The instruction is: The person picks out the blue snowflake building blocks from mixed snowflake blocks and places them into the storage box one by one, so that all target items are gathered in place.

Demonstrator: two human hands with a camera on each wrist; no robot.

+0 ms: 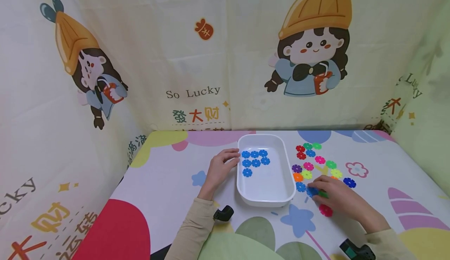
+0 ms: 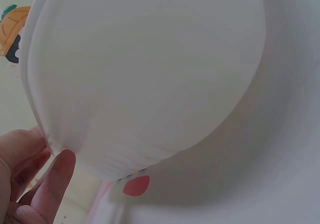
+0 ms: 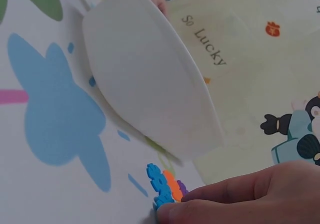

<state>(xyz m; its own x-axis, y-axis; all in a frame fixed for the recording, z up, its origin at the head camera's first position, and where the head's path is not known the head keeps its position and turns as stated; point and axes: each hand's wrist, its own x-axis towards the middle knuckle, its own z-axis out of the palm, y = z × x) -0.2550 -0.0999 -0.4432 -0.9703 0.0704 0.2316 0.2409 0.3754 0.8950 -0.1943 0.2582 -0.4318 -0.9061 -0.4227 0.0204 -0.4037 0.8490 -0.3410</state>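
A white plastic tray (image 1: 267,191) stands on the table with several blue flower-shaped discs (image 1: 256,163) lying at its far left inside. My left hand (image 1: 222,169) grips the tray's left rim; the left wrist view shows the thumb (image 2: 61,171) against the outer wall. To the right of the tray, my right hand (image 1: 339,195) pinches a blue notched disc (image 1: 311,191) between thumb and fingers, low over the table. Close beside it lie another blue disc (image 1: 300,186) and a green disc (image 1: 323,194), which the hand partly covers.
Loose discs in several colours spread right of the tray, among them red (image 1: 300,155), pink (image 1: 320,160), purple (image 1: 297,168), orange (image 1: 298,177) and dark blue (image 1: 349,182). A crimson disc (image 1: 325,210) lies nearest the front. A printed curtain (image 1: 246,56) rises behind the table.
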